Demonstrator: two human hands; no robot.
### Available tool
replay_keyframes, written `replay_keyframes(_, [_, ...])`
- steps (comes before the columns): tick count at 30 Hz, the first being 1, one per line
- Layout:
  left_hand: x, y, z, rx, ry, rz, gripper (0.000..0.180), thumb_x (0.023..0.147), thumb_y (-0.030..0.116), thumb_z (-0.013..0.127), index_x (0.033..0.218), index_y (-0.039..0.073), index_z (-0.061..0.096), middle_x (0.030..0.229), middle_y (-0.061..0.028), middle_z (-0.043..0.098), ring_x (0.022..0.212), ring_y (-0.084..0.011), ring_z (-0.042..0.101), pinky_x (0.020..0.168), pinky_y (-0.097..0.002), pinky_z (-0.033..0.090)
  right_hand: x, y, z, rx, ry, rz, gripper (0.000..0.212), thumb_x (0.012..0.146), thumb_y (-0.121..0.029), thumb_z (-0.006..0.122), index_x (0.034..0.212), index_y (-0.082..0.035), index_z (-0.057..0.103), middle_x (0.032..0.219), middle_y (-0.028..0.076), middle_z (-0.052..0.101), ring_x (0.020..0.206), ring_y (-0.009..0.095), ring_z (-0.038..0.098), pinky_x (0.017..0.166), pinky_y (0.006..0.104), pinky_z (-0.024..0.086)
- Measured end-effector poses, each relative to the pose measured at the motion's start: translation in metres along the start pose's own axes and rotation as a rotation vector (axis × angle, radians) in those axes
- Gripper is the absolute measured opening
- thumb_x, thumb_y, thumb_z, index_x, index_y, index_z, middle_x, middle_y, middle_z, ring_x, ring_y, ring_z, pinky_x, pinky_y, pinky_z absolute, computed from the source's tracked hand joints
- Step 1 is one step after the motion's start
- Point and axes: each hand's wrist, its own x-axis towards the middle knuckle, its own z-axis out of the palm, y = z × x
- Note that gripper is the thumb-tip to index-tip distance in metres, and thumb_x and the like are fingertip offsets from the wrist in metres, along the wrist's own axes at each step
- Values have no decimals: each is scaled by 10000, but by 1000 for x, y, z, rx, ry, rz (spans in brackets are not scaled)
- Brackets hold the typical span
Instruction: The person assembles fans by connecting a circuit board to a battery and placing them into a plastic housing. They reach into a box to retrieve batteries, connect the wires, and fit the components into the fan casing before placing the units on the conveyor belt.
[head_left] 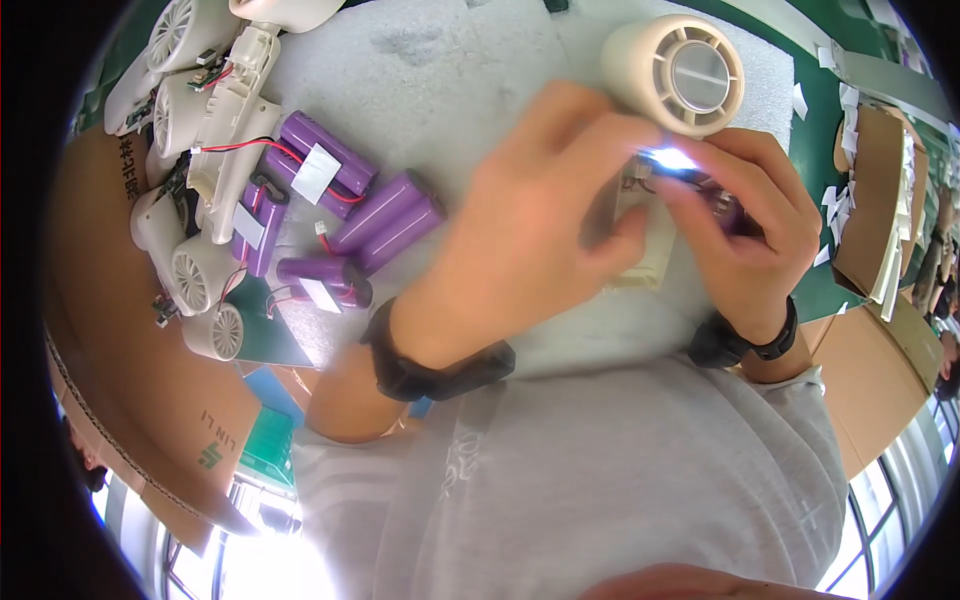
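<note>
A cream plastic appliance with a round vented head (697,78) lies in front of me, its open handle shell (650,258) pointing toward my body. My left hand (550,190), slightly blurred, reaches over the neck with its fingers curled onto the housing and the thumb by the handle. From the other side, my right hand (755,215) closes around a purple battery pack (724,208) at the handle. A bright white light (672,158) glows between the fingertips of both hands. Small wires and parts beneath it are mostly hidden by my fingers.
Purple battery packs (385,222) with leads and white labels lie on the grey foam sheet (430,90) at left. Beyond them several cream housings (235,130) are piled beside a cardboard box (110,270). At right, another box (870,200) holds pale strips, with white scraps around it.
</note>
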Motion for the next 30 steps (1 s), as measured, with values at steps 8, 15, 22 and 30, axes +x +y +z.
replay_keyframes(8, [-4,-2,9,30,-10,-27,402,730,-91,691,1090,67,613,988,-78,649,734,-154,637,625,-282,525,-3,-16,-3,62,-5,254,245,728,41,771,955,-36,720,858,69,662,625,100,610,529,231,477])
replay_keyframes(15, [-2,0,6,16,-55,-22,446,723,-90,701,1129,87,642,1064,-89,670,819,-221,670,683,-302,545,-4,-12,-8,130,-39,274,218,732,45,765,933,-21,710,821,61,658,595,83,580,502,214,445])
replay_keyframes(22, [-3,-1,3,44,-83,-1,494,711,-71,723,1172,97,664,1147,-112,668,943,-281,678,760,-327,558,-6,-12,-12,55,-114,172,198,742,76,753,923,10,704,891,57,659,636,44,515,522,174,374])
replay_keyframes(30, [-2,0,0,9,-126,-29,506,705,-70,729,1181,90,665,1156,-117,666,971,-290,676,797,-330,562,-7,-11,-13,60,-137,102,218,726,69,763,926,-8,721,886,59,658,624,69,523,503,191,376])
